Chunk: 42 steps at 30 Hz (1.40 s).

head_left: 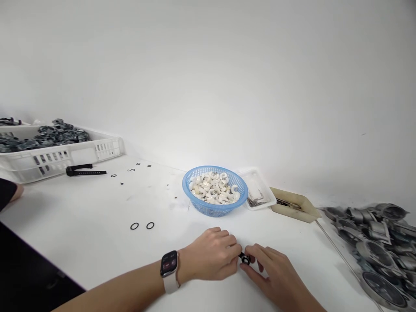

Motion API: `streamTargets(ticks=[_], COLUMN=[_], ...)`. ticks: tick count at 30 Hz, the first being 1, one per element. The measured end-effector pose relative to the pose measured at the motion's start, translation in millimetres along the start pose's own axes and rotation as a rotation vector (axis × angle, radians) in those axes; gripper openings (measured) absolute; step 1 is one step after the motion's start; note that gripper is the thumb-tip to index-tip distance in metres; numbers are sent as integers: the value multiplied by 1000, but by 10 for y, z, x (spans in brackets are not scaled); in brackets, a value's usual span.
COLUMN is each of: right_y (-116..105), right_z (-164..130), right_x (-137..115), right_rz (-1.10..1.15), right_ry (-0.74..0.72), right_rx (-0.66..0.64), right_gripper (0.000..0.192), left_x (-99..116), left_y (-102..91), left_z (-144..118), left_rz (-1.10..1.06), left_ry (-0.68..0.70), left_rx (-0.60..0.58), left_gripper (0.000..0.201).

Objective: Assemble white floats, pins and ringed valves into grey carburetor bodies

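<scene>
Both hands, left hand (211, 255) and right hand (273, 273), pinch a small black ring (245, 259) near the table's (97, 242) front edge; likely light, pliant, best gripped by its rim.

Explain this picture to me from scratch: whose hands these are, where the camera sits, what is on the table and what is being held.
There is no machine here. A person works with two bare hands, and the single camera sits on that person's head, looking forward and down.

The left hand, with a pale-strapped smartwatch on its wrist, and the right hand meet over the white table and pinch a small black ring-shaped part between their fingertips.

Behind them stands a round blue plastic basket of cream-coloured C-shaped pieces. Two loose black rubber rings lie to the left. A white slotted crate of dark metal parts sits far left, and a heap of grey metal housings lies on the right. At the left edge another person's arm shows.
</scene>
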State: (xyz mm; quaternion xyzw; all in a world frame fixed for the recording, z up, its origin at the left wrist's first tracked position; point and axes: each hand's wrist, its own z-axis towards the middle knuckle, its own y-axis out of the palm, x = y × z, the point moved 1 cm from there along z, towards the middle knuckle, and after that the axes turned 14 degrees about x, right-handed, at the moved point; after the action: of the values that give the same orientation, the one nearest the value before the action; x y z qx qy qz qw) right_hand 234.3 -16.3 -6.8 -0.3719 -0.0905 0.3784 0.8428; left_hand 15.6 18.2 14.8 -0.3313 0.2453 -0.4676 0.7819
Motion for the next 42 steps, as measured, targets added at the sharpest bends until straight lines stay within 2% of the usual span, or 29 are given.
streamTargets(ticks=[3,7,9,10,14,16,21,28,34,42], right_y=[11,-15,-37,-48,-71,-68,-91,-143,-106,-177], right_z=[-4,8,18,25,55,62,74,147,132,168], right_x=[-3,-23,-42,-53,-105,-131,-190,-247,-237,-261], right_rz=[20,34,38,42,64,84,154,189,197,186], right_ry=[4,10,15,16,3,-5,-24,-32,-25,-8], right_rx=[6,84,109,119,184,202,145,159,251,230], right_gripper=[14,23,27,29,29,25,9,19,19,23], left_x=[-17,-15,9,21,51,51,24,5,7,52], left_y=[-14,-55,-74,-84,-110,-114,-81,-26,-47,-63], left_z=[-19,-19,-13,-7,38,58,45,16,44,74], left_rz=[-75,-153,-258,-348,-872,-1020,-1168,-1254,-1285,-1300], left_ry=[-83,-135,-211,-282,-725,-841,-919,-981,-992,-1017], left_rx=[-7,-2,-5,-12,-97,-131,-160,-127,-89,-51], left_gripper=[14,20,20,20,20,22,23,21,22,25])
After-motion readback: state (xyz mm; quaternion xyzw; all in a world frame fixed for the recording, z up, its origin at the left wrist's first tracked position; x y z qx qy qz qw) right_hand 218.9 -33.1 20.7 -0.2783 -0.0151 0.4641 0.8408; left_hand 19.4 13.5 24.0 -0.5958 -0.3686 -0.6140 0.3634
